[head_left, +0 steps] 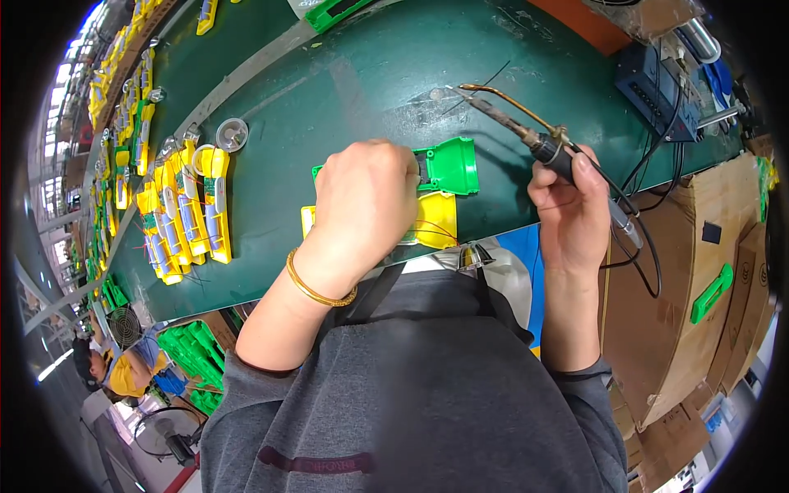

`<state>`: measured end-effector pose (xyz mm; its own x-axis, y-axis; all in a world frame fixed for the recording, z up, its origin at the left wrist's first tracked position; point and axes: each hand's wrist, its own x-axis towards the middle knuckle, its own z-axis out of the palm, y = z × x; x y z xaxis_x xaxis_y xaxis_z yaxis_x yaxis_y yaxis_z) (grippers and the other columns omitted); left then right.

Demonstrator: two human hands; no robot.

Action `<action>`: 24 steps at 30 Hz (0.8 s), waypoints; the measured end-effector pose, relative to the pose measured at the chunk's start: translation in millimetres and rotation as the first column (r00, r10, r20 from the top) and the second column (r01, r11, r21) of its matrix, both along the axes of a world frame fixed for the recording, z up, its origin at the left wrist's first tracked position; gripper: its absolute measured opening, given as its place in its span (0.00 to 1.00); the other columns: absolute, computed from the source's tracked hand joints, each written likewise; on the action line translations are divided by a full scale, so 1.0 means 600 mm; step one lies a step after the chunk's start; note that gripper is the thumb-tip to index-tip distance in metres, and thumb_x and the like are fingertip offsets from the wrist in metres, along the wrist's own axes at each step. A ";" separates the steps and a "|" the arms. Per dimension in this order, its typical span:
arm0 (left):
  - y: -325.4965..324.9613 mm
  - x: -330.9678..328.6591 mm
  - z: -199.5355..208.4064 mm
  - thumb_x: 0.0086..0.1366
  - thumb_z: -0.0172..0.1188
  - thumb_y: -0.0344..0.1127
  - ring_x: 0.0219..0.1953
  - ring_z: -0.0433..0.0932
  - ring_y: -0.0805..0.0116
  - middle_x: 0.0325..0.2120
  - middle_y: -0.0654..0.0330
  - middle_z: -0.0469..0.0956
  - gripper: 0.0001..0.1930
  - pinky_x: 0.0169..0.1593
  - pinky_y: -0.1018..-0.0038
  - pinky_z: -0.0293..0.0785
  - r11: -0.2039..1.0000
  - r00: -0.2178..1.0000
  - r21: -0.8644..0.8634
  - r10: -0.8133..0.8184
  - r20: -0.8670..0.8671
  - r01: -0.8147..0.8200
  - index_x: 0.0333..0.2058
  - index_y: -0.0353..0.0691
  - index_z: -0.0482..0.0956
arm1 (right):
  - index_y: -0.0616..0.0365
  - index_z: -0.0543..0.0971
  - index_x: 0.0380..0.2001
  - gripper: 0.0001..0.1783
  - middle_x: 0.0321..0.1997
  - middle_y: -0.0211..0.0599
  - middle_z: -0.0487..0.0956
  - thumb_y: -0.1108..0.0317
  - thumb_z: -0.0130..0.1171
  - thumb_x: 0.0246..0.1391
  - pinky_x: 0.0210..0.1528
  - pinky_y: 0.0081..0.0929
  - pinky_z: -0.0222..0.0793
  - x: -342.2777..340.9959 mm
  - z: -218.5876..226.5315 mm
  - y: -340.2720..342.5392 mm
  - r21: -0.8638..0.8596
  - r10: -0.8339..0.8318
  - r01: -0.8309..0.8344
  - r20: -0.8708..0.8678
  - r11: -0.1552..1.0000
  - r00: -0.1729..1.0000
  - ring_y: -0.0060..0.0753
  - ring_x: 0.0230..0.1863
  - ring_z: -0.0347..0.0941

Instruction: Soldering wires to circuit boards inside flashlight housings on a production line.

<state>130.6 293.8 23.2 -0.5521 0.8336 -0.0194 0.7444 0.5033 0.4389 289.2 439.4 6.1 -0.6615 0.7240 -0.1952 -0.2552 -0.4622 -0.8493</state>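
Note:
My right hand (569,197) is closed round the dark handle of a soldering iron (526,135), whose tip points up and to the left above the table. A thin copper-coloured tube runs along the iron toward its tip. My left hand (368,193) is closed over a green plastic housing (454,166); the back of the hand hides its fingertips and whatever they pinch. The wide end of the housing shows to the right of this hand. Just below it lies a yellow plastic housing (436,218) with thin red wires, partly under my left wrist.
Several yellow housings with wires and blue cells (185,209) lie at the left of the green table (288,107). Near them is a small round clear dish (232,134). A dark blue box (657,90) with cables stands at the far right. Cardboard boxes (670,271) are below it.

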 end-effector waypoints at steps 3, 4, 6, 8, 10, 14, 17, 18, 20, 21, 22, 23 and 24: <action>-0.003 0.002 0.002 0.47 0.55 0.26 0.25 0.77 0.46 0.21 0.48 0.76 0.04 0.30 0.57 0.73 1.000 1.000 0.018 0.004 0.011 -0.004 0.20 0.35 0.79 | 0.63 0.73 0.39 0.14 0.30 0.36 0.77 0.61 0.50 0.58 0.30 0.20 0.65 0.001 -0.001 -0.003 0.006 0.037 -0.037 0.002 0.999 0.999 0.22 0.30 0.70; -0.003 0.002 0.002 0.48 0.55 0.26 0.26 0.77 0.46 0.21 0.48 0.76 0.04 0.31 0.57 0.73 1.000 1.000 0.027 0.006 0.026 -0.007 0.20 0.35 0.79 | 0.62 0.73 0.38 0.14 0.28 0.36 0.77 0.61 0.50 0.58 0.30 0.20 0.65 0.000 0.001 -0.004 0.002 0.030 -0.030 -0.001 1.000 1.000 0.22 0.30 0.70; -0.005 0.002 0.003 0.48 0.56 0.27 0.26 0.77 0.47 0.21 0.49 0.76 0.04 0.31 0.57 0.73 1.000 0.999 0.028 0.003 0.037 -0.004 0.21 0.36 0.79 | 0.62 0.73 0.38 0.14 0.28 0.36 0.77 0.61 0.50 0.57 0.30 0.20 0.65 -0.004 0.007 -0.008 -0.007 0.008 -0.007 0.013 1.000 1.000 0.22 0.30 0.70; -0.005 0.003 0.005 0.48 0.56 0.28 0.27 0.77 0.48 0.21 0.50 0.77 0.04 0.31 0.58 0.73 1.000 0.999 0.028 -0.001 0.049 0.000 0.21 0.36 0.79 | 0.62 0.73 0.37 0.14 0.28 0.36 0.77 0.61 0.50 0.57 0.30 0.20 0.65 -0.002 0.007 -0.009 -0.016 -0.016 0.017 0.026 1.000 1.000 0.22 0.30 0.70; -0.008 0.006 0.008 0.50 0.57 0.28 0.27 0.77 0.49 0.21 0.51 0.77 0.04 0.32 0.59 0.73 0.997 0.986 0.067 0.030 0.163 -0.042 0.24 0.36 0.80 | 0.61 0.73 0.38 0.14 0.30 0.35 0.77 0.61 0.51 0.57 0.31 0.19 0.65 0.001 0.004 -0.009 -0.025 -0.001 0.001 0.012 1.000 1.000 0.21 0.30 0.71; -0.016 0.006 0.016 0.52 0.60 0.26 0.28 0.79 0.59 0.23 0.54 0.78 0.05 0.32 0.68 0.73 1.000 0.991 0.009 -0.004 0.137 0.003 0.29 0.35 0.80 | 0.61 0.73 0.38 0.14 0.31 0.34 0.77 0.61 0.51 0.57 0.31 0.19 0.65 0.002 0.002 -0.009 -0.035 -0.001 0.002 0.023 0.999 1.000 0.21 0.30 0.71; -0.022 0.004 0.018 0.52 0.60 0.25 0.27 0.79 0.59 0.23 0.53 0.78 0.05 0.33 0.69 0.73 1.000 0.991 -0.002 -0.027 0.134 0.027 0.30 0.34 0.79 | 0.60 0.73 0.38 0.14 0.30 0.33 0.77 0.60 0.51 0.57 0.31 0.19 0.65 0.002 -0.002 -0.007 -0.037 0.004 -0.003 0.022 0.999 1.000 0.21 0.31 0.71; -0.022 0.001 0.020 0.53 0.60 0.25 0.28 0.79 0.60 0.25 0.53 0.78 0.05 0.34 0.70 0.73 0.999 0.983 0.042 -0.017 0.183 0.010 0.30 0.34 0.79 | 0.60 0.73 0.38 0.14 0.30 0.33 0.77 0.61 0.51 0.57 0.31 0.19 0.65 0.001 -0.001 -0.006 -0.037 -0.010 0.011 0.031 0.999 0.999 0.21 0.31 0.71; -0.030 -0.015 0.023 0.54 0.60 0.26 0.31 0.79 0.61 0.28 0.53 0.77 0.05 0.37 0.72 0.73 0.985 0.967 0.162 0.011 0.254 -0.054 0.32 0.33 0.79 | 0.60 0.73 0.39 0.14 0.30 0.33 0.77 0.61 0.52 0.57 0.31 0.19 0.65 0.003 0.000 -0.002 -0.033 -0.023 0.024 0.037 0.999 0.999 0.21 0.31 0.71; -0.039 -0.033 0.025 0.55 0.60 0.26 0.32 0.78 0.61 0.29 0.52 0.77 0.06 0.39 0.74 0.72 0.966 0.961 0.238 0.027 0.276 -0.095 0.32 0.32 0.79 | 0.60 0.73 0.39 0.14 0.30 0.33 0.76 0.61 0.52 0.57 0.31 0.19 0.65 0.005 -0.001 0.001 -0.034 -0.030 0.031 0.026 0.999 0.999 0.22 0.31 0.71; -0.048 -0.049 0.026 0.55 0.60 0.26 0.35 0.77 0.58 0.32 0.53 0.77 0.08 0.40 0.74 0.71 0.967 0.994 0.255 -0.016 0.106 -0.012 0.35 0.33 0.78 | 0.61 0.73 0.39 0.14 0.31 0.33 0.76 0.60 0.52 0.57 0.31 0.20 0.64 0.007 -0.005 0.002 -0.038 -0.035 0.035 0.018 0.999 0.999 0.22 0.31 0.70; -0.051 -0.060 0.026 0.53 0.62 0.27 0.37 0.76 0.56 0.34 0.53 0.77 0.11 0.43 0.71 0.71 0.978 0.999 0.205 -0.031 0.031 0.024 0.37 0.34 0.78 | 0.61 0.73 0.39 0.14 0.31 0.33 0.76 0.60 0.52 0.57 0.31 0.20 0.64 0.006 -0.008 0.002 -0.034 -0.036 0.036 0.017 0.999 0.999 0.22 0.31 0.70; -0.053 -0.066 0.026 0.52 0.63 0.27 0.38 0.75 0.55 0.34 0.53 0.76 0.12 0.44 0.69 0.70 0.987 0.995 0.146 -0.081 0.053 0.073 0.37 0.35 0.78 | 0.61 0.73 0.40 0.14 0.31 0.33 0.76 0.61 0.52 0.57 0.30 0.20 0.64 0.002 -0.008 0.003 -0.034 -0.034 0.034 0.005 0.999 0.999 0.22 0.31 0.70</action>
<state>91.0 262.1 38.8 -0.4878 0.8699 0.0735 0.7495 0.3742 0.5462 290.4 440.9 1.2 -0.6359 0.7387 -0.2237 -0.2670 -0.4825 -0.8342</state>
